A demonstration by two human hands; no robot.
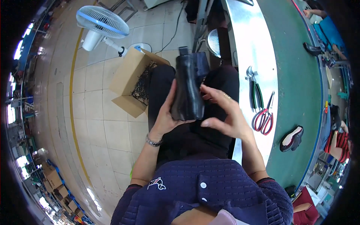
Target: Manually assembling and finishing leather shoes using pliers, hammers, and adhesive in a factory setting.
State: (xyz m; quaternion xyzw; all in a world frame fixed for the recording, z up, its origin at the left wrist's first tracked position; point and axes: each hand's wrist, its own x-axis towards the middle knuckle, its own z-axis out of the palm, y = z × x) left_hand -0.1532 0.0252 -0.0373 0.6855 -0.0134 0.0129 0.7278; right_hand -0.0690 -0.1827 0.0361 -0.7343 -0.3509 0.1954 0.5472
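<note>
Over my lap, a glossy black leather boot [187, 88] is held up, its narrow end pointing away from me. A dark flap-like piece sticks out on its right side. My left hand [167, 114] wraps round the lower left of the boot, with a bracelet at that wrist. Just to the boot's right, my right hand [228, 114] has its thumb and fingers apart. Its fingertips come close to the boot's side, and I cannot tell whether they touch it.
On the metal ledge at right lie green-handled pliers [255, 92] and red-handled scissors [265, 116]. A shoe [291, 138] and a black shoe [313, 49] rest on the green belt [288, 82]. A cardboard box [129, 80] with black cords stands left, near a fan [102, 22]. Other people work at far right.
</note>
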